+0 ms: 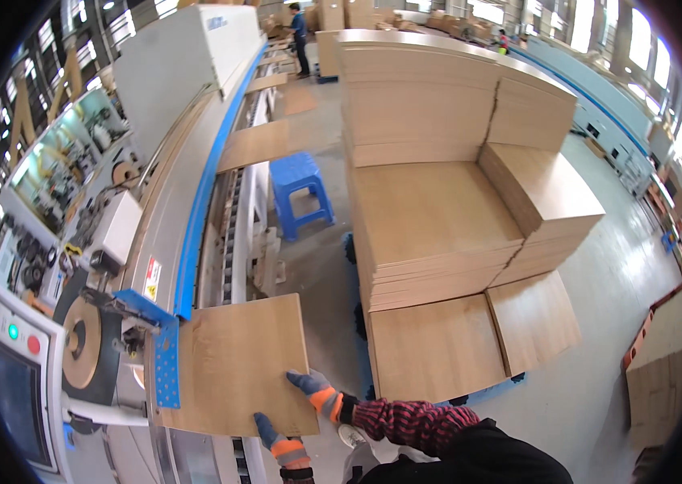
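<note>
A flat wood-grain panel (236,363) lies on the near end of a long machine, its left edge under a blue perforated guide plate (167,363). My left hand (278,440), in a grey and orange work glove, grips the panel's near edge close to its right corner. On the panel's right edge, my right hand (318,389) in a matching glove is closed too. Part of each hand's fingers is hidden below the panel.
Tall stacks of panels (437,210) stand on a blue pallet to the right. A blue stool (300,194) sits beyond my hands. More panels (256,143) lie along the machine, with a control screen (14,403) at left. Another person (299,40) stands far off.
</note>
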A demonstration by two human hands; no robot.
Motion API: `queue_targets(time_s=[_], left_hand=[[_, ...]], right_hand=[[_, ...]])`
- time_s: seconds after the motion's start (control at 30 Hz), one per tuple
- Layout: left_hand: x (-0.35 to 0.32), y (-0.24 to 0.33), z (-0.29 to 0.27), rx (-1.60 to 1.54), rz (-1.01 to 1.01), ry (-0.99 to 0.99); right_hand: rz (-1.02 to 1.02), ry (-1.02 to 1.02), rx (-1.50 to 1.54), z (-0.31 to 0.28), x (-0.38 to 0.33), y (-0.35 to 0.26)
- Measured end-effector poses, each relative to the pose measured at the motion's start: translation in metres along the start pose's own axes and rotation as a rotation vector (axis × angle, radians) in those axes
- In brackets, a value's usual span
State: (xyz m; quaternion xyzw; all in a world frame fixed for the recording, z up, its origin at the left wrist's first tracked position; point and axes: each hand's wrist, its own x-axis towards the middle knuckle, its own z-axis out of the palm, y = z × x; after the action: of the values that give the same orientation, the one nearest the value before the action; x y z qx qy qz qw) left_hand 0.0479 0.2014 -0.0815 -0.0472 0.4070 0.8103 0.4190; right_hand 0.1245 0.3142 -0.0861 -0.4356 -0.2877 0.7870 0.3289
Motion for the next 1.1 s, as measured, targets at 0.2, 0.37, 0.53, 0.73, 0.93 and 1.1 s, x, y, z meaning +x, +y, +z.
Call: queue_targets(time_s=[0.2, 0.37, 0.53, 0.73, 0.93, 1.1], left_hand=[[0.049, -0.011, 0.033, 0.070, 0.017, 0.051], [0.112, -0.039, 0.050, -0.002, -0.047, -0.052], [0.124, -0.086, 0.084, 0.092, -0.307, -0.002], [0.097, -0.141, 0.256, 0.887, 0.326, -0.578], [0.166, -0.189, 0.291, 1.256, 0.340, -0.519], [0.143, -0.176, 0.280, 1.477, 0.500, -0.519]], right_hand=[[-1.261, 0.589, -1.440, -0.152, 0.046, -0.146], [-0.737, 1.508, -1.429, -0.358, 0.000, -0.326], [-0.250, 1.624, -1.521, -0.402, -0.006, -0.344], [-0.326, 1.532, -1.315, -0.363, -0.034, -0.333], [-0.452, 1.527, -1.314, -0.349, -0.039, -0.294], [-0.217, 1.435, -1.293, -0.364, -0.046, -0.303]])
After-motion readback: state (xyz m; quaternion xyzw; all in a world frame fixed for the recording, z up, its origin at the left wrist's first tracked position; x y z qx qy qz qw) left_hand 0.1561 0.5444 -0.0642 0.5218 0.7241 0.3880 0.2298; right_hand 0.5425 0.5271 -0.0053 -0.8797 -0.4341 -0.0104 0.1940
